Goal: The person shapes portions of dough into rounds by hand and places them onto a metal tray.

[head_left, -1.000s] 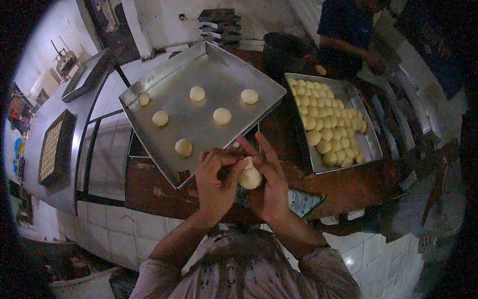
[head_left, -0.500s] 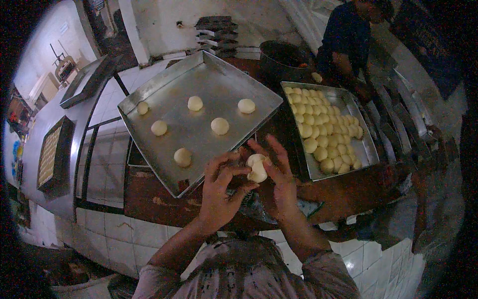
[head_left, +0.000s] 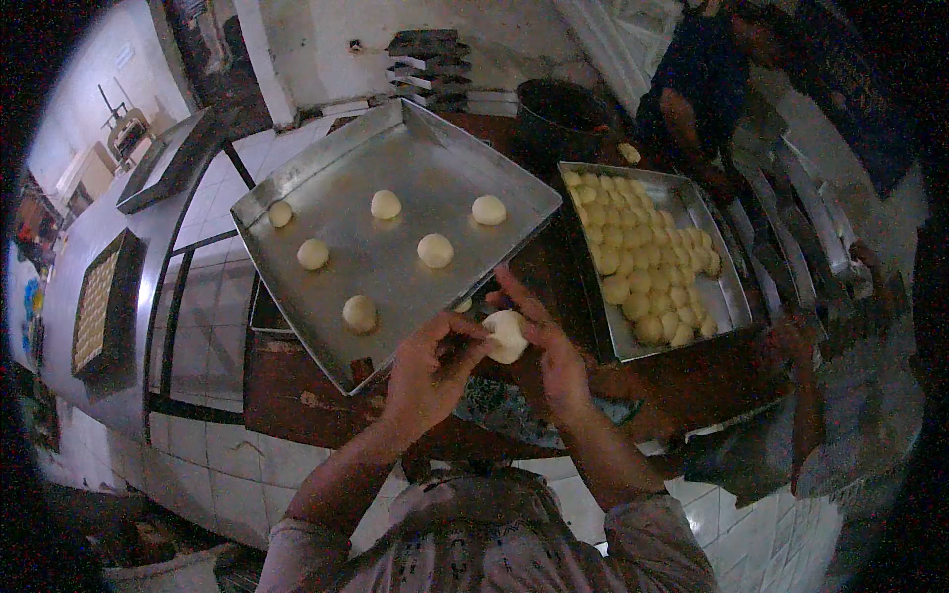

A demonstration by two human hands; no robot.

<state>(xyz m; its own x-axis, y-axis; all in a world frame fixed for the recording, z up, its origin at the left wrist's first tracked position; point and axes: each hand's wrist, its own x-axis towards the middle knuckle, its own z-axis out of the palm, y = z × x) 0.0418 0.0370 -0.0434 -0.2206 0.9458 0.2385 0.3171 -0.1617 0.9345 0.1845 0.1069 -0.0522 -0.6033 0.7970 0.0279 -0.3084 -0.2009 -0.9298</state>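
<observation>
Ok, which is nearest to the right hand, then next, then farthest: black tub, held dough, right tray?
1. Held dough: touching the right hand, on its left.
2. Right tray: to the hand's right.
3. Black tub: far back in the head view.

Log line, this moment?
left hand: on dough ball | right hand: holding same ball | large tray: spaced balls | smaller tray: clustered balls
</observation>
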